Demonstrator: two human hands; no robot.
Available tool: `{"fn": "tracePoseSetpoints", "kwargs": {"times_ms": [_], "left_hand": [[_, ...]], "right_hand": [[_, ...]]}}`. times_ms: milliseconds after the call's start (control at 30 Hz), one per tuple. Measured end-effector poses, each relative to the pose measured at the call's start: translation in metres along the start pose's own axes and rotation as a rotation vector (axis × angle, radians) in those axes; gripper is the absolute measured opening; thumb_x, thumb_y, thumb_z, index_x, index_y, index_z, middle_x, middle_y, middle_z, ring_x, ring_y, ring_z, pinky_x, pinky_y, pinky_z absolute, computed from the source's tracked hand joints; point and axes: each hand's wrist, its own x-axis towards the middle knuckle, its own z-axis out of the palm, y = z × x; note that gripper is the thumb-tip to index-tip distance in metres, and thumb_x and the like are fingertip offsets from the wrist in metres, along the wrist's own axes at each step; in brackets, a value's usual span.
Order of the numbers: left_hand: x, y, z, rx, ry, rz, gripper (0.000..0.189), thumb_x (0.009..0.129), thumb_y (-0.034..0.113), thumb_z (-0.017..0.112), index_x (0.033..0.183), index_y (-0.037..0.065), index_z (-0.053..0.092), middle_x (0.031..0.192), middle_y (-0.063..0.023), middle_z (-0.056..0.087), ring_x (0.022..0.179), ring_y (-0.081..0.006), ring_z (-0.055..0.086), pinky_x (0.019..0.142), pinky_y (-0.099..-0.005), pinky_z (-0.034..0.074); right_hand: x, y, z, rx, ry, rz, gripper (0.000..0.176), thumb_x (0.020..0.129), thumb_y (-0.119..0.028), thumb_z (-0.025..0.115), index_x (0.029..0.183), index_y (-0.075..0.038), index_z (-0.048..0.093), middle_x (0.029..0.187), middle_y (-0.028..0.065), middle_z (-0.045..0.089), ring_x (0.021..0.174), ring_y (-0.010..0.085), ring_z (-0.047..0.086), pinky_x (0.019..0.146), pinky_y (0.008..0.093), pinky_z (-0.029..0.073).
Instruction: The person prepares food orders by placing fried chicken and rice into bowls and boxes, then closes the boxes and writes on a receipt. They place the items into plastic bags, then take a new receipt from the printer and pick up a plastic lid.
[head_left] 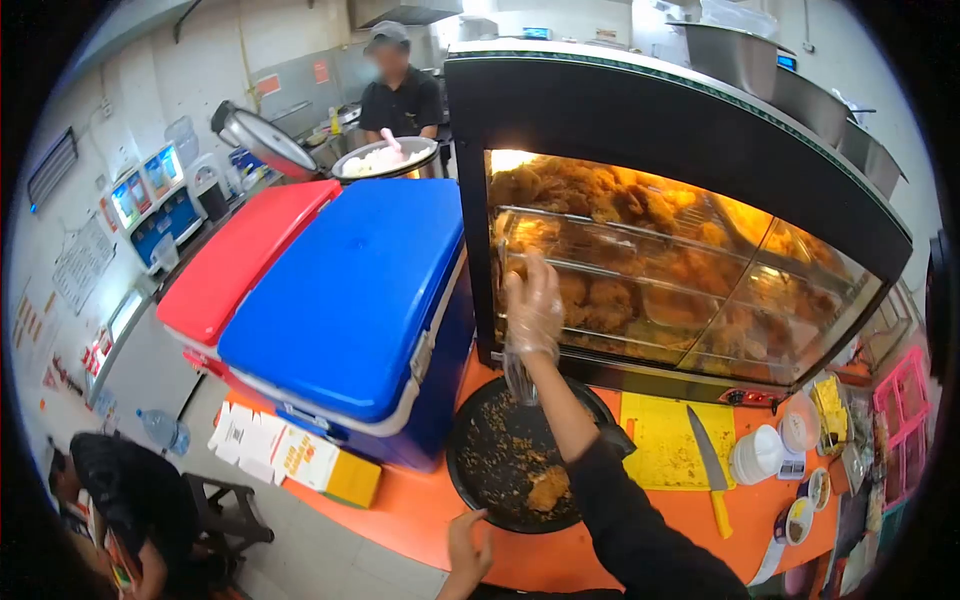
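My right hand (533, 308), in a clear plastic glove, reaches up to the glass front of the heated display cabinet (690, 105). Its fingers are stretched out at the left part of the glass; the exact contact is hard to see. Fried chicken (610, 190) fills the lit racks behind the glass. Below my forearm lies a round black pan (480, 470), scattered with crumbs and holding one fried piece (548, 488). Near the pan's front edge is my bare left hand (467, 560), thumb and fingers apart, holding nothing.
A knife (712, 460) lies on a yellow cutting board (655, 440), beside stacked white tubs (757, 455). Blue (350, 290) and red (245, 260) coolers stand left, near a printed carton (310, 460). One person (400, 100) stands behind an open rice pot (385, 160); another (120, 500) bends lower left.
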Motion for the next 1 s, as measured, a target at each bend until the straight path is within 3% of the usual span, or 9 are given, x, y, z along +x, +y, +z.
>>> {"fn": "tracePoseSetpoints", "kwargs": {"times_ms": [100, 167, 267, 433, 667, 700, 733, 867, 1000], "left_hand": [[-0.046, -0.075, -0.034, 0.114, 0.2, -0.268, 0.048, 0.084, 0.022, 0.053, 0.12, -0.004, 0.035, 0.119, -0.0197, 0.038, 0.107, -0.0312, 0.043, 0.085, -0.0401, 0.038], [-0.086, -0.132, -0.05, -0.184, 0.227, -0.506, 0.072, 0.082, 0.04, 0.055, 0.131, 0.001, 0.02, 0.128, -0.0179, 0.027, 0.113, -0.032, 0.03, 0.102, -0.048, 0.02], [-0.068, -0.111, -0.06, 0.355, 0.418, -0.446, 0.058, 0.085, 0.035, 0.052, 0.121, -0.006, 0.031, 0.12, -0.0233, 0.031, 0.109, -0.0348, 0.032, 0.094, -0.045, 0.028], [-0.056, -0.15, -0.02, 0.516, 0.661, -0.431, 0.06, 0.087, 0.043, 0.045, 0.118, -0.007, 0.034, 0.119, -0.0233, 0.033, 0.106, -0.0377, 0.034, 0.092, -0.0464, 0.027], [-0.07, -0.172, -0.012, 0.464, 0.653, -0.543, 0.068, 0.086, 0.043, 0.045, 0.127, -0.006, 0.021, 0.128, -0.0227, 0.023, 0.115, -0.0358, 0.037, 0.099, -0.0451, 0.031], [-0.068, -0.169, -0.012, 0.471, 0.643, -0.551, 0.068, 0.086, 0.043, 0.045, 0.127, -0.006, 0.021, 0.128, -0.0227, 0.023, 0.115, -0.0358, 0.037, 0.099, -0.0451, 0.031], [-0.066, -0.167, -0.011, 0.458, 0.669, -0.513, 0.067, 0.086, 0.042, 0.045, 0.127, -0.006, 0.021, 0.127, -0.0227, 0.021, 0.114, -0.0355, 0.036, 0.099, -0.0455, 0.032], [-0.061, -0.162, -0.01, 0.379, 0.716, -0.452, 0.065, 0.086, 0.036, 0.049, 0.126, -0.007, 0.021, 0.126, -0.0223, 0.019, 0.115, -0.034, 0.03, 0.099, -0.0462, 0.032], [-0.061, -0.159, -0.012, 0.314, 0.708, -0.483, 0.065, 0.086, 0.037, 0.049, 0.126, -0.007, 0.021, 0.126, -0.022, 0.019, 0.116, -0.0344, 0.03, 0.099, -0.0465, 0.031]], "right_hand": [[0.009, 0.026, 0.045, -0.359, 0.03, -0.2, 0.037, 0.08, -0.018, 0.053, 0.116, -0.01, 0.049, 0.101, 0.0095, 0.054, 0.093, 0.027, 0.054, 0.077, 0.0384, 0.044], [0.009, 0.036, 0.047, -0.351, 0.014, -0.339, 0.04, 0.077, -0.02, 0.056, 0.115, -0.01, 0.048, 0.096, 0.0084, 0.054, 0.088, 0.0267, 0.053, 0.073, 0.0402, 0.042], [0.016, 0.02, 0.03, -0.26, -0.051, -0.373, 0.04, 0.076, -0.024, 0.057, 0.112, -0.01, 0.049, 0.098, 0.0079, 0.053, 0.089, 0.0253, 0.053, 0.075, 0.0404, 0.041], [0.022, 0.025, 0.038, -0.424, -0.023, -0.458, 0.038, 0.075, -0.024, 0.056, 0.109, -0.007, 0.05, 0.097, 0.0076, 0.052, 0.089, 0.023, 0.052, 0.076, 0.0394, 0.041], [0.022, 0.035, 0.022, -0.482, 0.077, -0.424, 0.029, 0.072, -0.018, 0.055, 0.098, -0.006, 0.051, 0.085, 0.0086, 0.051, 0.077, 0.0227, 0.052, 0.068, 0.0371, 0.041], [0.023, 0.042, 0.013, -0.576, -0.038, -0.274, 0.028, 0.073, -0.018, 0.055, 0.097, -0.006, 0.051, 0.084, 0.0075, 0.051, 0.075, 0.0219, 0.051, 0.067, 0.0371, 0.041], [0.022, 0.055, 0.004, -0.565, 0.182, -0.392, 0.03, 0.073, -0.017, 0.054, 0.101, -0.006, 0.052, 0.088, 0.0079, 0.054, 0.079, 0.0218, 0.052, 0.068, 0.0377, 0.041], [0.023, 0.079, -0.056, -0.66, 0.138, -0.049, 0.035, 0.073, -0.015, 0.056, 0.105, -0.003, 0.053, 0.096, 0.0128, 0.057, 0.091, 0.0255, 0.054, 0.078, 0.0401, 0.042], [0.025, 0.101, -0.094, -0.776, 0.432, -0.154, 0.038, 0.072, -0.013, 0.058, 0.107, -0.001, 0.051, 0.1, 0.0174, 0.055, 0.096, 0.0303, 0.052, 0.086, 0.0401, 0.04]]}}
